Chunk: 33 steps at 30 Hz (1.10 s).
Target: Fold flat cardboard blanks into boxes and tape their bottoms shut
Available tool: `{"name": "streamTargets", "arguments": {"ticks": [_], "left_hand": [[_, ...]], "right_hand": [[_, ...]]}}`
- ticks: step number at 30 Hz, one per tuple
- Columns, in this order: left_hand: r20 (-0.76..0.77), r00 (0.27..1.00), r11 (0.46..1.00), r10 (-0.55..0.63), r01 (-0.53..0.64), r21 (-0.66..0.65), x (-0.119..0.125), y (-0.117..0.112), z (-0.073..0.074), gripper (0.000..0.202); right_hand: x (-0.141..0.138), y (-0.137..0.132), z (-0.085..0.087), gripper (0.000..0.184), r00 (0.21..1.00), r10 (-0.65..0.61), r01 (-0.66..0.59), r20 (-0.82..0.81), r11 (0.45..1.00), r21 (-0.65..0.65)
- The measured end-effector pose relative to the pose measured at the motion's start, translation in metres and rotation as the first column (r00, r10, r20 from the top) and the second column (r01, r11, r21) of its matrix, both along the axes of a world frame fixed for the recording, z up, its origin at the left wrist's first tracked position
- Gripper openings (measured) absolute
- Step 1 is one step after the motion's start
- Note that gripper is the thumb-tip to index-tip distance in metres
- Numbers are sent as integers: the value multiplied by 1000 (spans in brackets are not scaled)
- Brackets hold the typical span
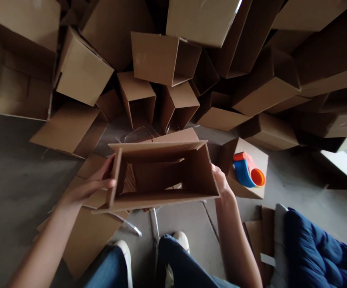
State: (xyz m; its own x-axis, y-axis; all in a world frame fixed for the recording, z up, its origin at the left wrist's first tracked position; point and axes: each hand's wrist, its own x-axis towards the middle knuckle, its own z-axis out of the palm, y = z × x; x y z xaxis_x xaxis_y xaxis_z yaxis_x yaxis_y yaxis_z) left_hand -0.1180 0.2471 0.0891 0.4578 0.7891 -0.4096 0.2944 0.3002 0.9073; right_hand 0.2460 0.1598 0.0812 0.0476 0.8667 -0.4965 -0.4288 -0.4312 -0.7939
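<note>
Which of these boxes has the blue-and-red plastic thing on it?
The cardboard box just beyond the right hand, to the right of the held box; no other box in view carries a blue-and-red plastic thing.

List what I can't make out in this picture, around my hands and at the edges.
In the head view:
Right hand: most fingers hidden behind the held box.
Left hand: fingertips hidden behind the held box's end panel.
Held box: its underside faces away.
Blue padded item: cut off by the right edge.
Top-centre box: cut off by the top edge.
</note>
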Motion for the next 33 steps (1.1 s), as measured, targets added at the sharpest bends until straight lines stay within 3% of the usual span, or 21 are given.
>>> {"name": "streamTargets", "arguments": {"ticks": [2, 8, 16, 20, 24, 29, 33], "left_hand": [[-110, 991, 995, 82, -87, -42, 13, 2, 9, 111], [-93, 993, 997, 68, -72, -38, 25, 6, 16, 106], [-30, 990, 990, 140, -141, -17, 24, 2, 2, 102], [-24, 986, 986, 165, -164, 40, 28, 1, 0, 92], [-80, 983, 985, 165, -160, 61, 32, 2, 3, 89], [-153, 967, 976, 203, -187, 116, 39, 3, 6, 89], [-228, 950, 970, 215, -181, 163, 40, 4, 0, 91]], "right_hand": [[0, -1, -1, 46, 1000, -8, 7, 18, 1000, 23], [-3, -5, -4, 76, 997, 58, -64, 52, 992, 107], [-2, -4, 0, 71, 996, 86, -84, 2, 977, 193], [-10, -1, 1, 81, 984, 53, -80, 170, 984, 158], [-29, 4, 2, 101, 892, -60, 54, 448, 998, 28], [-35, 7, 2, 94, 892, -54, 50, 449, 999, 22], [-33, 7, -5, 86, 877, -94, 70, 471, 995, 69]]}}
